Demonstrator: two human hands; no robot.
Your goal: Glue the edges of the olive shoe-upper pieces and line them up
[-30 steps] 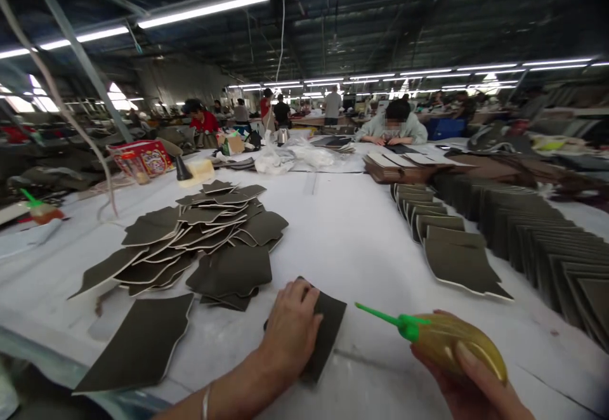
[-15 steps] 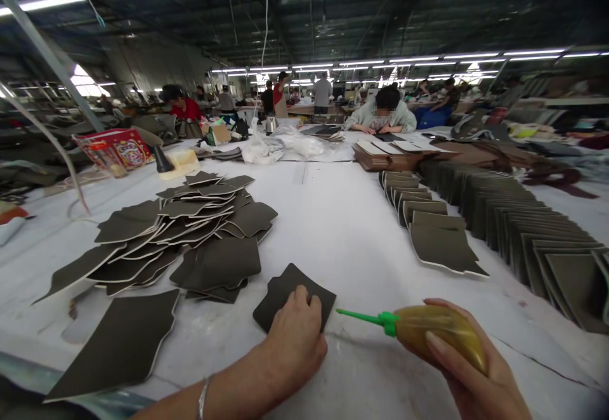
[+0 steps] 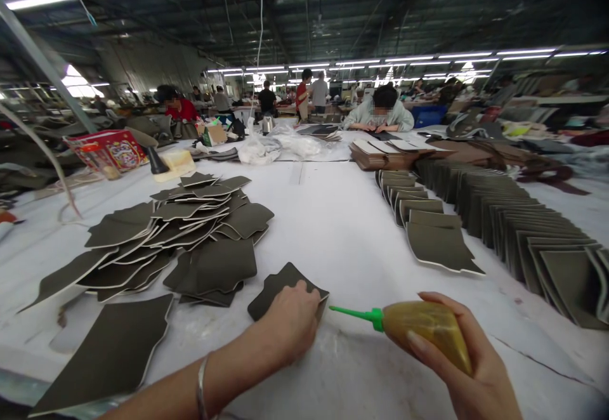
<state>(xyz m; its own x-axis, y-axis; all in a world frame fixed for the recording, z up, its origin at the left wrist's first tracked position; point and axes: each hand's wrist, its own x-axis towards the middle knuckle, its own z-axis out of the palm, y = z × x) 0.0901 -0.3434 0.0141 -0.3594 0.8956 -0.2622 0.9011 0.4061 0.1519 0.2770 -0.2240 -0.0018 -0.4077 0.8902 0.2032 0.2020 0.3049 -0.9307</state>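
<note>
— What is taken up by the most space?
— One white table (image 3: 328, 217). On its right, one long row of dark panels (image 3: 514, 210) is stood, overlapped too tightly to be counted.

— How are the others grouped?
— One loose pile (image 3: 185, 210) is heaped on the left, also beyond counting. One shorter row (image 3: 438, 245) is set just beside the long one, and behind it one brown stack (image 3: 375, 157) is placed. One lone panel (image 3: 102, 350) is laid at the near left.

— Can any writing be read?
— One red package (image 3: 126, 150) is covered in coloured printing, too small to be made out.

— And the hands?
— Two are seen. By the left hand (image 3: 295, 318), one small panel (image 3: 273, 290) is covered on the table, right of the pile; the fingers are bent and set close together at its right edge, but whether it is pinched cannot be told. By the right hand (image 3: 476, 369), one amber bottle (image 3: 419, 321) is gripped, fingers wrapped behind and thumb laid along the near side.

— Anything smaller?
— One green nozzle (image 3: 352, 313), pointed near the small panel's right corner, and one bangle (image 3: 200, 385), worn on the left wrist.
</note>
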